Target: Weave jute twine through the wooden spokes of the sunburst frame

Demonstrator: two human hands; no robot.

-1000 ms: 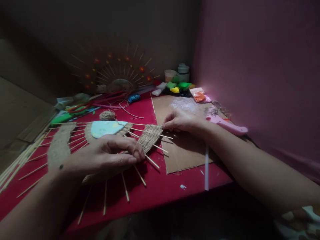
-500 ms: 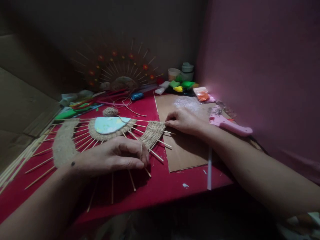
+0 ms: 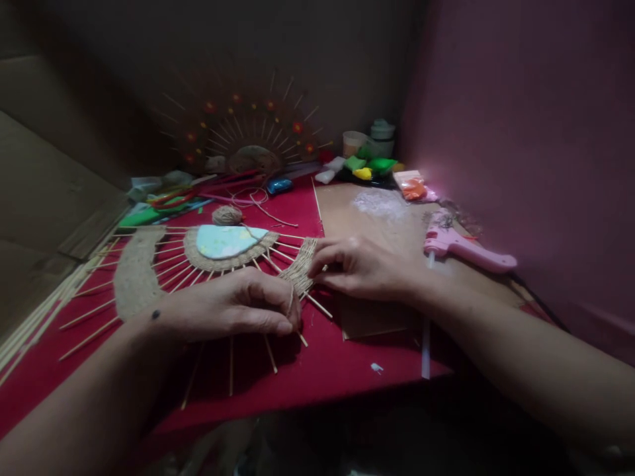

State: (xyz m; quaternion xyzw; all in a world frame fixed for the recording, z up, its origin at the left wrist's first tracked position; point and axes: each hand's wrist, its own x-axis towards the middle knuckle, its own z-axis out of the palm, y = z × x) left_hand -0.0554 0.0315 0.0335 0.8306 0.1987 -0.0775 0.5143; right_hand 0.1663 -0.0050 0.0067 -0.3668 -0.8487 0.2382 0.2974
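A half-round piece of thin sticks and woven twine lies on the red table, with a light blue patterned half-disc at its centre. My left hand rests over its lower sticks, fingers curled, with twine looped round a finger. At the woven band on the right, my right hand has its thumb and fingers closed on the band's outer edge. A flat beige strip crosses the sticks on the left. Behind the half-disc sits a small ball of twine.
On the right, a pink glue gun lies on brown cardboard. Coloured clay packets, a cup and a jar stand behind. Orange-handled scissors lie at the back left, before a finished fan-shaped piece.
My right hand has moved down and nearer along the woven band's right edge. My left hand stays about where it was on the sticks. The whole view has shifted slightly.
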